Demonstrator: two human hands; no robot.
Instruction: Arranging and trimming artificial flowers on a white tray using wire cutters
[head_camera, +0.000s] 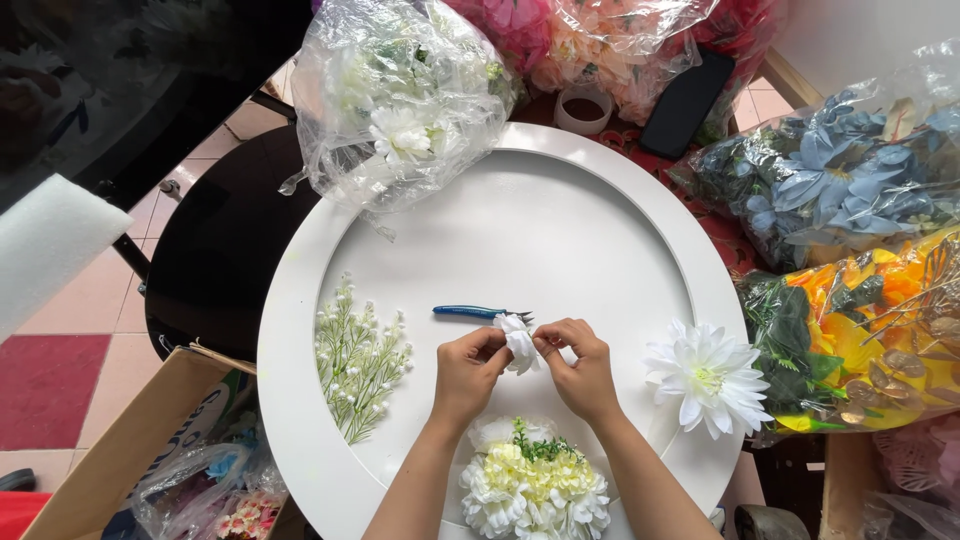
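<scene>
On the round white tray (300, 330), bags of fake flowers behind, the left hand (468, 372) and right hand (580, 368) both pinch a small white bloom (519, 342) at centre, one cream cluster (535, 485) looks finished at bottom, sprigs (357, 360) and a daisy (708, 376) unused

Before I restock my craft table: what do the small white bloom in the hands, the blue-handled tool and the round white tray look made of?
Small white bloom: likely fabric petals, matte, soft-edged, pinched by the left hand and right hand. Blue-handled tool: dark metal tips, glossy plastic-coated grips. Round white tray: smooth, semi-matte; plastic or painted wood, can't tell.
</scene>
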